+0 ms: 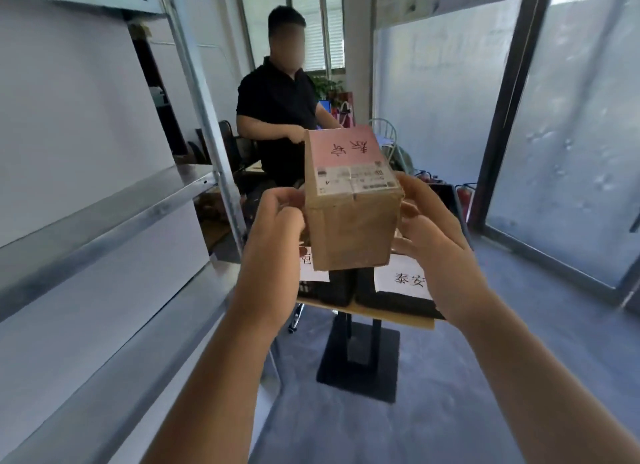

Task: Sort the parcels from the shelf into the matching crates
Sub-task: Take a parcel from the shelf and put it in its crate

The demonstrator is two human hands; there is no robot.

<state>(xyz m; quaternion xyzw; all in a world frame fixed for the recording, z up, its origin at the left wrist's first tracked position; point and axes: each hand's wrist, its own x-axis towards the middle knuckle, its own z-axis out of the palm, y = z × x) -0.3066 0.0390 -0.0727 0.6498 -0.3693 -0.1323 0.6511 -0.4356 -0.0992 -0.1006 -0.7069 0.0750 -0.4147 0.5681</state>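
Note:
A brown cardboard parcel is held up in front of me, with a pink sheet bearing handwritten characters and a white shipping label on its top. My left hand grips its left side. My right hand grips its right side. Below the parcel stand two black crates on a small table: the right crate carries a white paper label with printed characters, the left crate has a label mostly hidden by the parcel and my left hand.
A metal shelf with white panels runs along the left. The crates' wooden tabletop rests on a black pedestal stand. A person in a black shirt sits behind. Frosted glass panels close the right side.

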